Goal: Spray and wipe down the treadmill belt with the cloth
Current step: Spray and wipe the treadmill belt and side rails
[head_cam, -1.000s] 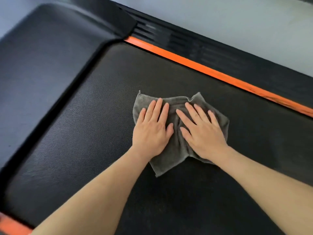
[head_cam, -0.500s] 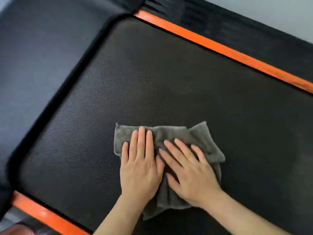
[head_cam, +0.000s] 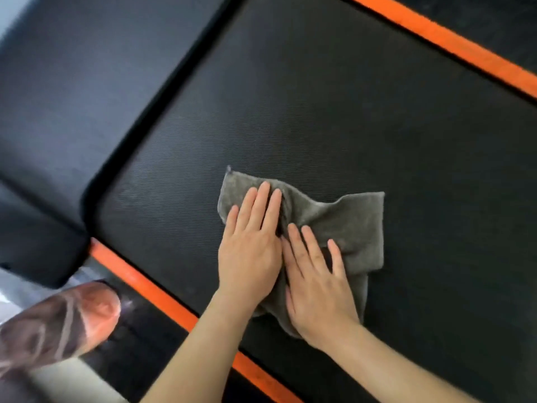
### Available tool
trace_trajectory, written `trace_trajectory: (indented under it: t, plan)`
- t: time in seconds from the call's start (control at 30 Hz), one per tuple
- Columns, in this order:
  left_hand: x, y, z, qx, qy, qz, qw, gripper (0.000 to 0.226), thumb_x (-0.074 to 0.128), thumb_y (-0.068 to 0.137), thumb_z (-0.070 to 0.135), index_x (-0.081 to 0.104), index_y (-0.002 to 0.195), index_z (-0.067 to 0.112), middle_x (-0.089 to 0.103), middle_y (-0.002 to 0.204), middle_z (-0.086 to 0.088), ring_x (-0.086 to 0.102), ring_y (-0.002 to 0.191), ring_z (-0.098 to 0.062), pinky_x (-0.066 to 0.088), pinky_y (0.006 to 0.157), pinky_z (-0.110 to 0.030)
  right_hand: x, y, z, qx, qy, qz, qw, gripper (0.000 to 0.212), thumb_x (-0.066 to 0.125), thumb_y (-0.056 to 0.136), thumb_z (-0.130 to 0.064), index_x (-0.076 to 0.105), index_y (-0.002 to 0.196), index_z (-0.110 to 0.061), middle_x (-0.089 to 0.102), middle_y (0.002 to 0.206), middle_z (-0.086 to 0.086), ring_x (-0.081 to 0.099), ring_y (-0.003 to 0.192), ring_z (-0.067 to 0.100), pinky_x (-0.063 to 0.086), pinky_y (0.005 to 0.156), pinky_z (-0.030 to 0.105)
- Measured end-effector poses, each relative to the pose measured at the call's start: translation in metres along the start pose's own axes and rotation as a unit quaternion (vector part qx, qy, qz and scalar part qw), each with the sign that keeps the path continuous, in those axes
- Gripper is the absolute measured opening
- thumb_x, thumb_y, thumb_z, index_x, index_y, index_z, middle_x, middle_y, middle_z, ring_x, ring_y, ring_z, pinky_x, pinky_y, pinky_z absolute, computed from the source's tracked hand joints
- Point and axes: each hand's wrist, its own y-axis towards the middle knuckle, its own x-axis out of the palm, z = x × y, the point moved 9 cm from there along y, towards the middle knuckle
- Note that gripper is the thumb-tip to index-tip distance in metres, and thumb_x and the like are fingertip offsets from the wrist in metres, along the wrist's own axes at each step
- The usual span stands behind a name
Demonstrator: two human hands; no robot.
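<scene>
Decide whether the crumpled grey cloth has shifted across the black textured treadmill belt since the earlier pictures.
Yes. The crumpled grey cloth has slid away from the far orange side strip toward the near orange side strip.

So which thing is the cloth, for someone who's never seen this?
Find the wide black ribbed treadmill belt running between two orange stripes. On it the left hand and right hand press flat on a crumpled grey cloth. It is the only soft grey thing on the dark belt.
</scene>
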Motion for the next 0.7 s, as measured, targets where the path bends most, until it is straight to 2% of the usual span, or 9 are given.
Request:
trace_trajectory:
  t: [0.07, 0.17, 0.3, 0.4, 0.5, 0.63, 0.7]
  plan:
    - [-0.008, -0.025, -0.05, -0.083, -0.001, -0.002, 0.997, 0.06, 0.029, 0.096, 0.023, 0.025, 0.156, 0.018, 0.019, 0.164, -0.005, 0.015, 0.152, -0.023, 0.016, 0.121, -0.043, 0.008, 0.019, -0.045, -0.082, -0.004, -0.011, 0.997, 0.066, 0.028, 0.095, -0.04, 0.03, 0.156, -0.014, 0.017, 0.165, 0.004, 0.013, 0.153, 0.021, 0.01, 0.12, 0.051]
    - [-0.023, -0.025, -0.11, -0.14, 0.005, 0.014, 0.99, 0.063, 0.037, 0.09, 0.015, 0.032, 0.152, 0.005, 0.027, 0.159, -0.02, 0.024, 0.147, -0.038, 0.025, 0.119, -0.052, 0.011, 0.063, -0.093, -0.19, -0.039, -0.038, 0.98, 0.066, 0.024, 0.095, -0.042, 0.029, 0.156, -0.017, 0.017, 0.166, 0.001, 0.011, 0.153, 0.019, 0.005, 0.12, 0.05]
    - [-0.028, -0.029, -0.148, -0.201, -0.009, 0.046, 0.979, 0.064, 0.044, 0.088, 0.009, 0.031, 0.149, -0.005, 0.024, 0.156, -0.031, 0.022, 0.145, -0.047, 0.021, 0.119, -0.057, 0.007, 0.08, -0.117, -0.199, -0.032, -0.043, 0.979, 0.064, 0.025, 0.096, -0.042, 0.029, 0.156, -0.019, 0.016, 0.166, 0.0, 0.011, 0.153, 0.018, 0.004, 0.121, 0.048]
    - [-0.015, -0.046, -0.102, -0.192, -0.026, 0.064, 0.979, 0.065, 0.041, 0.088, 0.015, 0.032, 0.15, -0.002, 0.024, 0.158, -0.026, 0.022, 0.146, -0.044, 0.024, 0.114, -0.061, 0.004, 0.041, -0.082, -0.192, -0.021, -0.02, 0.981, 0.062, 0.03, 0.096, -0.04, 0.031, 0.155, -0.019, 0.019, 0.165, -0.001, 0.016, 0.152, 0.018, 0.013, 0.121, 0.046]
    - [0.008, -0.071, -0.032, -0.161, -0.059, 0.065, 0.983, 0.062, 0.032, 0.091, 0.019, 0.034, 0.151, 0.004, 0.024, 0.161, -0.018, 0.019, 0.15, -0.034, 0.016, 0.117, -0.055, 0.007, -0.017, -0.028, -0.178, -0.019, -0.018, 0.984, 0.062, 0.04, 0.093, -0.044, 0.035, 0.153, -0.025, 0.025, 0.163, -0.003, 0.025, 0.149, 0.018, 0.018, 0.118, 0.046]
    - [0.032, -0.071, 0.063, -0.041, -0.082, 0.031, 0.995, 0.064, 0.038, 0.087, 0.024, 0.039, 0.15, 0.015, 0.026, 0.161, -0.007, 0.021, 0.15, -0.025, 0.012, 0.119, -0.048, 0.001, -0.054, 0.057, -0.117, -0.043, -0.013, 0.992, 0.056, 0.046, 0.087, -0.047, 0.045, 0.141, -0.033, 0.041, 0.154, -0.001, 0.039, 0.137, 0.023, 0.025, 0.111, 0.047]
    - [0.037, -0.063, 0.088, 0.026, -0.078, -0.005, 0.997, 0.067, 0.039, 0.087, 0.025, 0.034, 0.153, 0.018, 0.022, 0.163, -0.003, 0.013, 0.152, -0.02, 0.008, 0.121, -0.046, -0.006, -0.052, 0.086, -0.058, -0.036, -0.017, 0.998, 0.053, 0.043, 0.089, -0.048, 0.045, 0.141, -0.034, 0.049, 0.149, 0.003, 0.038, 0.138, 0.025, 0.026, 0.11, 0.05]
